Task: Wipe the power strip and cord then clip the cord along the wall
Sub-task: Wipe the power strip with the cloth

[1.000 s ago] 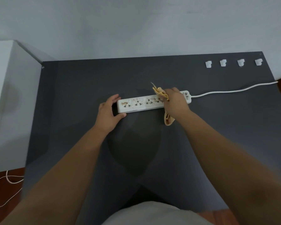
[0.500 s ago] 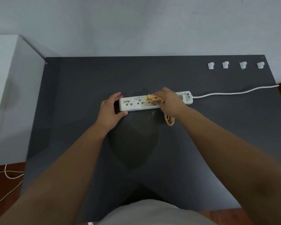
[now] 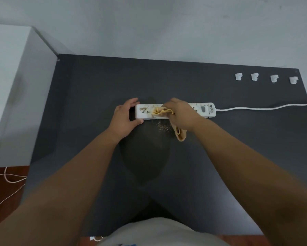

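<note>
at frame centre on the dark bench (image 3: 95, 107), the rigid, light power strip (image 3: 200, 110) is steadied at its left end by the left hand (image 3: 125, 118), its grip half closed around it. a soft yellow cloth (image 3: 160, 111) is bunched tight in the right hand (image 3: 182, 114) and pressed on the sockets; the limp cord (image 3: 259, 108) trails toward the right edge.

**Cloth on the power strip**

A white power strip (image 3: 175, 111) lies across a dark grey table (image 3: 237, 148), its sockets flecked with brown dirt. The left hand (image 3: 125, 118) clasps its left end. The right hand (image 3: 182, 114) presses a yellow cloth (image 3: 160, 111) onto the strip's middle. Crumbs (image 3: 162, 127) lie just in front. The white cord (image 3: 262, 108) runs off right. Four white clips (image 3: 266, 78) sit in a row near the far right edge.
</note>
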Demonstrator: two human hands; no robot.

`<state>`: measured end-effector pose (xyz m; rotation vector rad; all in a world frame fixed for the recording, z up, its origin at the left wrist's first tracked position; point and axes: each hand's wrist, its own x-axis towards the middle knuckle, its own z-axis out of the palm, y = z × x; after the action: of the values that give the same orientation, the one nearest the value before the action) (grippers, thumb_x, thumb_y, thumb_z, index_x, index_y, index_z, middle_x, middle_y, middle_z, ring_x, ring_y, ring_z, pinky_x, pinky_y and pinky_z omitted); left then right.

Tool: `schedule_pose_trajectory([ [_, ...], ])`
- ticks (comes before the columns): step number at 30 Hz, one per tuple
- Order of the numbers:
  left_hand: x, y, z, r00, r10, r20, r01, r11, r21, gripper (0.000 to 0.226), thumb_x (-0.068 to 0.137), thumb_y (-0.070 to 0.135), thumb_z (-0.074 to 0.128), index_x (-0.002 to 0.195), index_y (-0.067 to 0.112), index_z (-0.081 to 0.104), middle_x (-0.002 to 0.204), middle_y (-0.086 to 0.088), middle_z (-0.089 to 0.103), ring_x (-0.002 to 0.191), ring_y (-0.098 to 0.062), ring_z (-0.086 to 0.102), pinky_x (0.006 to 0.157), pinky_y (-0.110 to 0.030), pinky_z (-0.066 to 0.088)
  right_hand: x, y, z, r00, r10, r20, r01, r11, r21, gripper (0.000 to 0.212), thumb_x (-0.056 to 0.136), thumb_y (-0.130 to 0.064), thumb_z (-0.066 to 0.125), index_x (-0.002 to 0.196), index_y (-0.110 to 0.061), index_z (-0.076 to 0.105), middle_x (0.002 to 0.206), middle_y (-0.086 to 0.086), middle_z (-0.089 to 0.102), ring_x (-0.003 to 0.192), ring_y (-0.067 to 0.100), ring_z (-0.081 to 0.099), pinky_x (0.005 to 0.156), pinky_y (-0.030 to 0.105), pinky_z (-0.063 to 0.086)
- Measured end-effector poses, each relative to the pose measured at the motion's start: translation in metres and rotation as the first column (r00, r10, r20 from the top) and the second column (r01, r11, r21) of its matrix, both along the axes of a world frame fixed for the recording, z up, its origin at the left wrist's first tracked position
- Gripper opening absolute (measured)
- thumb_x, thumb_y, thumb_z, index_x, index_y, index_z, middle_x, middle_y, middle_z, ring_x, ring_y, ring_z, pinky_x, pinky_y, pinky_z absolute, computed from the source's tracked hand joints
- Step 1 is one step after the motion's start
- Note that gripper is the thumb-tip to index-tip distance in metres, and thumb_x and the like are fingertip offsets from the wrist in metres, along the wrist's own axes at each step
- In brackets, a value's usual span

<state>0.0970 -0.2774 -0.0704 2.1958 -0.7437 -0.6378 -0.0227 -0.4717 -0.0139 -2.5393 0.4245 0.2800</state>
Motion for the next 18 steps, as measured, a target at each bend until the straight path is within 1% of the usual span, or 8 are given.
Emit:
schedule_pose_trajectory([
  [2, 0.001, 0.000, 0.001, 1.000, 0.003, -0.001, -0.003, 1.000, 0.004, 0.082, 0.075, 0.022, 0.079, 0.144, 0.030, 0.035, 0.139, 0.015, 0.052, 0.128, -0.016, 0.035, 0.102, -0.026, 0.024, 0.006, -0.010, 0.003, 0.986, -0.146, 0.084, 0.148, 0.989, -0.013, 0.025, 0.090, -0.006, 0.053, 0.111, -0.014, 0.065, 0.109, 0.010, 0.057, 0.098, 0.025, 0.057, 0.078, 0.027, 0.041],
  [4, 0.000, 0.000, 0.001, 1.000, 0.006, -0.005, -0.006, 1.000, 0.002, 0.082, 0.076, 0.022, 0.079, 0.144, 0.030, 0.034, 0.139, 0.016, 0.052, 0.129, -0.016, 0.034, 0.103, -0.026, 0.023, 0.011, -0.013, -0.002, 0.963, -0.252, 0.092, 0.257, 0.965, -0.048, 0.029, 0.090, -0.006, 0.051, 0.115, -0.014, 0.064, 0.112, 0.011, 0.056, 0.099, 0.026, 0.057, 0.076, 0.026, 0.039],
  [7, 0.000, 0.001, 0.000, 1.000, 0.001, -0.014, -0.001, 1.000, 0.000, 0.083, 0.076, 0.023, 0.078, 0.145, 0.029, 0.032, 0.139, 0.016, 0.052, 0.129, -0.017, 0.033, 0.104, -0.027, 0.023, 0.018, 0.007, -0.010, 0.983, -0.181, 0.015, 0.182, 0.981, -0.060, 0.033, 0.091, -0.006, 0.049, 0.121, -0.017, 0.061, 0.116, 0.010, 0.053, 0.103, 0.027, 0.056, 0.078, 0.027, 0.041],
  [11, 0.000, 0.000, 0.001, 1.000, 0.002, -0.016, -0.002, 1.000, -0.007, 0.085, 0.075, 0.023, 0.079, 0.145, 0.030, 0.032, 0.137, 0.016, 0.053, 0.129, -0.018, 0.035, 0.105, -0.027, 0.023, 0.020, 0.019, -0.002, 0.993, 0.100, -0.055, -0.101, 0.995, -0.016, 0.030, 0.089, -0.006, 0.051, 0.116, -0.015, 0.063, 0.110, 0.007, 0.055, 0.104, 0.026, 0.054, 0.084, 0.033, 0.043],
  [12, 0.001, 0.000, 0.001, 1.000, 0.002, -0.022, -0.002, 1.000, -0.005, 0.086, 0.075, 0.023, 0.079, 0.145, 0.030, 0.031, 0.137, 0.016, 0.053, 0.129, -0.018, 0.035, 0.105, -0.027, 0.024, 0.022, 0.016, 0.000, 0.995, 0.094, -0.025, -0.094, 0.996, -0.008, 0.028, 0.089, -0.006, 0.052, 0.112, -0.014, 0.064, 0.105, 0.006, 0.055, 0.101, 0.026, 0.055, 0.082, 0.031, 0.043],
  [14, 0.002, 0.001, 0.001, 0.999, -0.001, -0.039, 0.001, 1.000, 0.001, 0.087, 0.075, 0.022, 0.079, 0.146, 0.032, 0.028, 0.138, 0.017, 0.052, 0.131, -0.018, 0.033, 0.106, -0.028, 0.023, 0.029, 0.008, 0.001, 0.999, -0.025, 0.036, 0.025, 1.000, -0.002, 0.022, 0.090, -0.008, 0.052, 0.107, -0.015, 0.065, 0.099, 0.002, 0.051, 0.092, 0.023, 0.055, 0.076, 0.027, 0.039],
  [16, 0.003, 0.002, 0.002, 0.998, -0.017, -0.056, 0.017, 1.000, 0.001, 0.090, 0.076, 0.021, 0.078, 0.147, 0.033, 0.025, 0.140, 0.019, 0.050, 0.133, -0.018, 0.031, 0.108, -0.030, 0.022, 0.036, 0.006, -0.004, 0.990, -0.135, 0.050, 0.136, 0.990, -0.020, 0.023, 0.091, -0.009, 0.051, 0.107, -0.017, 0.065, 0.102, 0.003, 0.051, 0.088, 0.020, 0.053, 0.073, 0.026, 0.038],
  [18, 0.004, 0.002, 0.002, 0.997, -0.029, -0.067, 0.030, 1.000, 0.008, 0.092, 0.077, 0.019, 0.078, 0.149, 0.033, 0.021, 0.140, 0.018, 0.050, 0.134, -0.018, 0.031, 0.108, -0.030, 0.021, 0.041, 0.015, -0.009, 0.991, -0.133, 0.033, 0.134, 0.990, -0.038, 0.027, 0.091, -0.008, 0.050, 0.113, -0.016, 0.064, 0.109, 0.009, 0.053, 0.094, 0.024, 0.056, 0.074, 0.027, 0.040],
])
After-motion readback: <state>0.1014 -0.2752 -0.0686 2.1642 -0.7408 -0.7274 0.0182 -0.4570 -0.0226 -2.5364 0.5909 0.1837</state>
